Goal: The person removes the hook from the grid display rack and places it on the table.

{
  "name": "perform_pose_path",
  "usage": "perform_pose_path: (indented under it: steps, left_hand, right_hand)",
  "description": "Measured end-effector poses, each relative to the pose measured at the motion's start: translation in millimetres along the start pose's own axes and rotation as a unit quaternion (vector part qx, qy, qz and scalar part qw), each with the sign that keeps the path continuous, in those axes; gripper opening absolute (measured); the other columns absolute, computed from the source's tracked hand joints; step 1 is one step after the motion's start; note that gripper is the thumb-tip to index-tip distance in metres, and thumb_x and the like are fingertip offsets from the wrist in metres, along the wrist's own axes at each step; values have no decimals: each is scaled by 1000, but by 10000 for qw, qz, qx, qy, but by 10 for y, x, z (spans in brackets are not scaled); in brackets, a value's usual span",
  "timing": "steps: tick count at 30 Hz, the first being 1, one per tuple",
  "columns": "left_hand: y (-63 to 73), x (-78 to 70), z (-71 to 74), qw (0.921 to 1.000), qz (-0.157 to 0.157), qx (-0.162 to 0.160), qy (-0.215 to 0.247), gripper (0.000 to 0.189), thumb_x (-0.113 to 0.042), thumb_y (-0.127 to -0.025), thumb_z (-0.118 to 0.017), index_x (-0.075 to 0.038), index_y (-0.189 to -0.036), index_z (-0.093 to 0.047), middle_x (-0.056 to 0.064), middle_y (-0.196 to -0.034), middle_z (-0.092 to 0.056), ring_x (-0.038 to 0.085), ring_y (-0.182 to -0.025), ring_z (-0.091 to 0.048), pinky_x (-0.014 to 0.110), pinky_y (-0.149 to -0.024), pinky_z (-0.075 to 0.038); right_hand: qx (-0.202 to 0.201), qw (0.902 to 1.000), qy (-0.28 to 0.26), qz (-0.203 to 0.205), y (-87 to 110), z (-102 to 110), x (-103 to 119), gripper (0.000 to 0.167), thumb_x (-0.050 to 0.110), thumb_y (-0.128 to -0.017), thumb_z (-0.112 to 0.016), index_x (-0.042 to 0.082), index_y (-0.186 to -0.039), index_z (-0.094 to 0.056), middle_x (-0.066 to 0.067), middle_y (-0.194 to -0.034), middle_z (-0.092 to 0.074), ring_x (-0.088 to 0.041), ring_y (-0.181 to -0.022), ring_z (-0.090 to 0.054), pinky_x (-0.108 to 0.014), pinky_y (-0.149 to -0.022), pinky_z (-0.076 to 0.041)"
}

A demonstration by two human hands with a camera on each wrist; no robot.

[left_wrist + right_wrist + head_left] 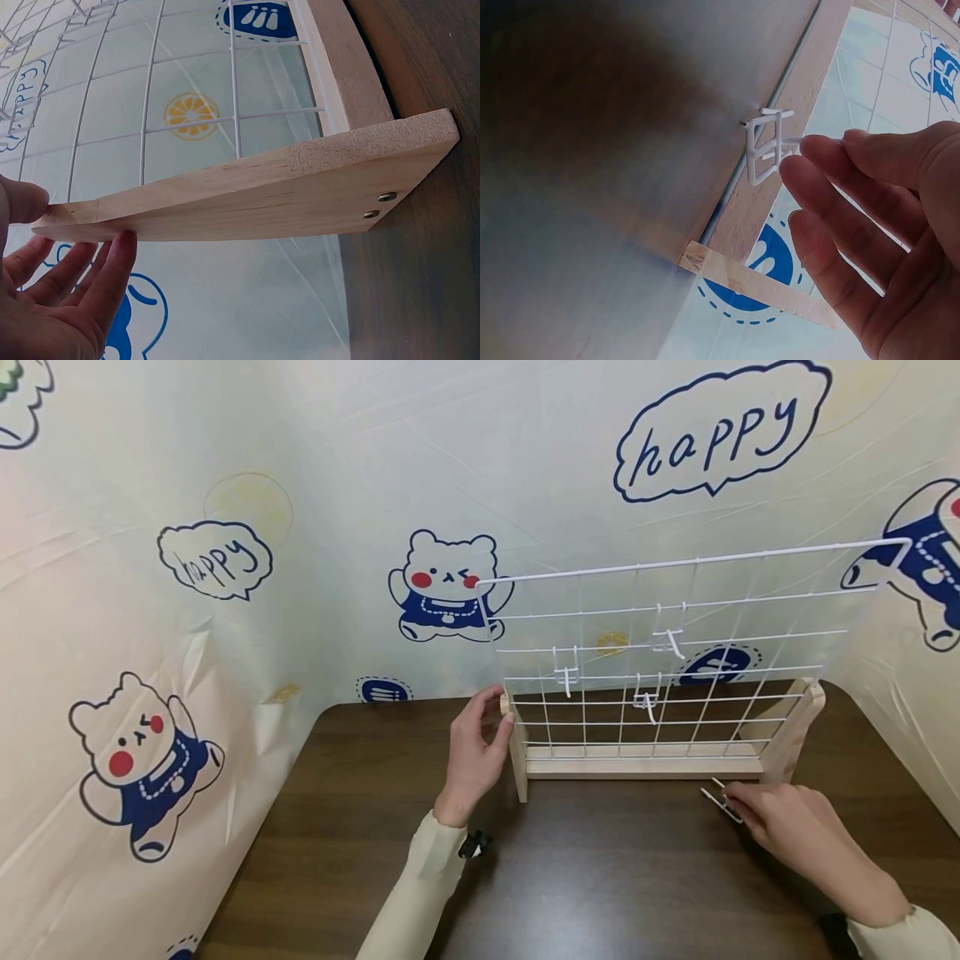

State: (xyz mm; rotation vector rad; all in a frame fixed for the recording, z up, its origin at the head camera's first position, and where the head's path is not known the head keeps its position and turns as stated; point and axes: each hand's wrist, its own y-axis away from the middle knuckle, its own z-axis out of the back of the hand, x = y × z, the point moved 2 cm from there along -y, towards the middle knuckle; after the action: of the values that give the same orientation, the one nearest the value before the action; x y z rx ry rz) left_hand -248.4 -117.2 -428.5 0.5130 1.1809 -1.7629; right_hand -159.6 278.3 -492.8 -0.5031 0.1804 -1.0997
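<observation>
A white wire grid rack stands on the table, set in a wooden base with a side post at each end. My left hand pinches the upper end of the left wooden side post, thumb on one face and fingertips on the other. In front of the rack's right part, my right hand holds a small white wire hook by its prong, between thumb and forefinger. The hook's square frame points away from the fingers, low over the table. Three similar hooks hang on the grid, one of them at the left.
The dark wooden table has rounded far corners. Behind and beside it hangs a pale printed curtain with bears and lettering, close to the table's back edge. Two screw heads show on the left side post.
</observation>
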Motion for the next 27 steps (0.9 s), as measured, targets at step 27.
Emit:
perform_pose_path:
  steps: [27]
  left_hand:
    - [-3,-1,5,10000,-16,-4,26,38,-14,-103,-65,-11,-141,-59,17,-137,-67,29,-121,-71,48,-90,-65]
  right_hand:
    - [33,9998,89,154,-12,-22,66,28,10,-68,-90,20,-83,-70,5,-56,-57,-12,-43,-45,-37,-39,-35]
